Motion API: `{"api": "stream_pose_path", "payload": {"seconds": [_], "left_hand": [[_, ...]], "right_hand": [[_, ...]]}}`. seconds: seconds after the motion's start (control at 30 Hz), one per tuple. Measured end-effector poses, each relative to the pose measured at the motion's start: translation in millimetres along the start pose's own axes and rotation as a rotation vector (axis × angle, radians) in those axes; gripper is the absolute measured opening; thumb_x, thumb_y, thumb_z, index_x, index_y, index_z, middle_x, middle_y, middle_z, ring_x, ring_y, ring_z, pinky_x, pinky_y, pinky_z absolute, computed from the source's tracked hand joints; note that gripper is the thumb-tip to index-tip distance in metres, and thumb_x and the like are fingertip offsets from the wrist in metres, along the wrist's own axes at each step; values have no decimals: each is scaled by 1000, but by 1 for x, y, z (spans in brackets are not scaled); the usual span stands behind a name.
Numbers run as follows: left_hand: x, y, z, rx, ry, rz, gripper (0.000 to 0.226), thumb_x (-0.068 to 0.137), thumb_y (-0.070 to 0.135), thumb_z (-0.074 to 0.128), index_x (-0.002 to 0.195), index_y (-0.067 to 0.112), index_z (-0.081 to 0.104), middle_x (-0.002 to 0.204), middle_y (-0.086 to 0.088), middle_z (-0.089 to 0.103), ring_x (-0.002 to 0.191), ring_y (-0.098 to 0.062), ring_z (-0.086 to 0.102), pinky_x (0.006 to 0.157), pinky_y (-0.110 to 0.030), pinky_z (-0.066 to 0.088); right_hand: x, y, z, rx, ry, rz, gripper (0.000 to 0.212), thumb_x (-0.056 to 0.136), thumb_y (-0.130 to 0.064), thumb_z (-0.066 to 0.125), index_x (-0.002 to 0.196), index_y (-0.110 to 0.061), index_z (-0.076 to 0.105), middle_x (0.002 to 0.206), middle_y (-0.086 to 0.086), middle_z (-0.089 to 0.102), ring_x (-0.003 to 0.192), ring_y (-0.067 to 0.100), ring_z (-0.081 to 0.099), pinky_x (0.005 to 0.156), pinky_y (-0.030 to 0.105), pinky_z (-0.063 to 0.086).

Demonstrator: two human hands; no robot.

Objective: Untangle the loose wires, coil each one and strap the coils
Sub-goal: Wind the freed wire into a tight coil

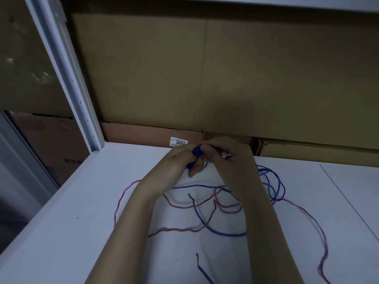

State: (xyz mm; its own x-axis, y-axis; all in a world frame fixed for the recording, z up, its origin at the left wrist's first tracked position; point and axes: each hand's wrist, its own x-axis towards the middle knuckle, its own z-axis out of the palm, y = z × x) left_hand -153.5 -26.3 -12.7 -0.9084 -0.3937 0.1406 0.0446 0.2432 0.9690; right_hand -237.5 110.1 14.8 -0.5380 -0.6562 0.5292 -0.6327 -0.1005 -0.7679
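A small blue wire coil [197, 153] is held up above the white table [82, 212] between both hands. My left hand [176, 162] grips it from the left, and my right hand [227, 154] pinches it from the right with curled fingers. Loose blue wire [213, 228] trails from the coil, loops on the table at the right and runs under my right forearm. A red wire [121, 199] lies spread across the table, crossing the blue one below my wrists. Another blue wire end [202, 270] lies near the front edge.
Cardboard boxes [205, 78] stand right behind the table, one with a white label [178, 142]. A white shelf post [67, 78] rises at the table's back left corner. A seam line [348, 201] crosses the table at the right.
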Motion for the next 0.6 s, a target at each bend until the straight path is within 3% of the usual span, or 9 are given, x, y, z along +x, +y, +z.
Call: {"api": "stream_pose_path", "payload": {"seconds": [0.03, 0.1, 0.2, 0.3, 0.4, 0.47, 0.53, 0.6], "left_hand": [[1, 1, 0, 6, 2, -20, 44, 88, -13, 26, 67, 12, 55, 43, 6, 53, 43, 0, 47, 62, -20, 41], [-2, 5, 1, 49, -28, -39, 64, 102, 8, 24, 47, 25, 52, 40, 6, 48, 41, 0, 42, 64, -22, 37], [-17, 15, 5, 25, -19, 80, 51, 99, 33, 31, 51, 24, 42, 49, 9, 42, 49, -3, 39, 58, -13, 34], [-25, 20, 7, -81, -75, 104, 39, 96, 32, 34, 62, 16, 46, 57, 8, 47, 59, -8, 42, 66, -18, 34], [-27, 22, 6, -138, -151, 91, 35, 95, 27, 35, 71, 8, 52, 64, 4, 56, 69, -13, 47, 76, -27, 34], [-28, 22, 5, -113, -186, 79, 37, 98, 24, 34, 76, 6, 58, 71, 3, 63, 75, -13, 54, 80, -24, 40], [-27, 22, 6, -100, -195, 50, 34, 101, 17, 34, 80, 7, 59, 69, 4, 64, 72, -10, 56, 80, -24, 41], [-26, 23, 7, -126, -171, 15, 31, 101, 17, 35, 82, 8, 58, 57, 7, 55, 60, -8, 49, 74, -23, 40]], "right_hand": [[0, 0, 0, -13, 0, -8, 13, 86, -6, 66, 96, -9, 73, 86, 0, 67, 83, 11, 61, 75, 14, 46], [0, -1, 1, -79, -8, -47, 12, 86, -6, 66, 96, -9, 74, 84, -3, 65, 81, 12, 60, 74, 18, 46], [0, -2, 1, -143, 1, -116, 12, 87, -6, 65, 95, -9, 74, 82, -5, 63, 78, 8, 57, 72, 17, 46], [-1, 1, -2, -50, 17, -35, 13, 89, -7, 63, 96, -7, 74, 86, 4, 69, 81, 11, 61, 74, 21, 49], [1, 1, -3, 14, 46, 39, 12, 88, -11, 65, 95, -10, 74, 88, 0, 72, 83, 9, 64, 76, 20, 50], [2, 1, -1, -13, 41, 46, 10, 86, -12, 67, 93, -12, 74, 86, 0, 71, 82, 8, 63, 75, 21, 50], [2, 1, 1, -4, 22, 46, 8, 86, -12, 68, 90, -14, 74, 84, 4, 70, 80, 11, 64, 73, 25, 53], [2, 1, 1, 22, 30, 29, 12, 85, -11, 68, 85, -23, 72, 80, 1, 71, 74, 6, 62, 68, 17, 49]]}}
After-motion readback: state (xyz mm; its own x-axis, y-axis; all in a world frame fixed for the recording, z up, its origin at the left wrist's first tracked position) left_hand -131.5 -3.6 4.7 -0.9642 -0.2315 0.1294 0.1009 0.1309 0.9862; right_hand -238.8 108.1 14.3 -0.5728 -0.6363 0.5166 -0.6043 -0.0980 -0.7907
